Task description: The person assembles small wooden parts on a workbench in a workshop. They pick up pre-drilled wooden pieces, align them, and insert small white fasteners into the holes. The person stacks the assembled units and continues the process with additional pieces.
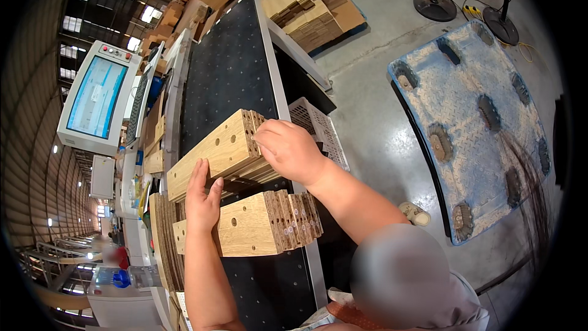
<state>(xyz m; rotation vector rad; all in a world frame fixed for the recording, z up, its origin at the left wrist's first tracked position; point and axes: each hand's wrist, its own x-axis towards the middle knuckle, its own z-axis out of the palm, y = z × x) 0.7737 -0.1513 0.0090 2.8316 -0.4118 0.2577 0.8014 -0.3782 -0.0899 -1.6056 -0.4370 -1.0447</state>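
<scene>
Two stacks of pale wood-grain boards with drilled holes lie on a black work surface [229, 55]. My left hand [202, 203] rests at the left end of the farther stack [211, 152], fingers stretched out and thumb apart. At that stack's right end, my right hand [289, 150] is closed, its fingertips pinched against the drilled board ends. Whatever the pinch holds, if anything, is hidden. The nearer stack [251, 225] sits beside my left forearm. Small round pale marks show on several of its board ends.
A monitor [97, 95] and keyboard [138, 110] stand at the left. More boards [164, 239] are stacked beside the work surface. Beyond its right edge are a white crate [334, 141], a blue pallet [471, 116] and a loaded pallet [315, 12]. Stands [435, 7] rise at the far right.
</scene>
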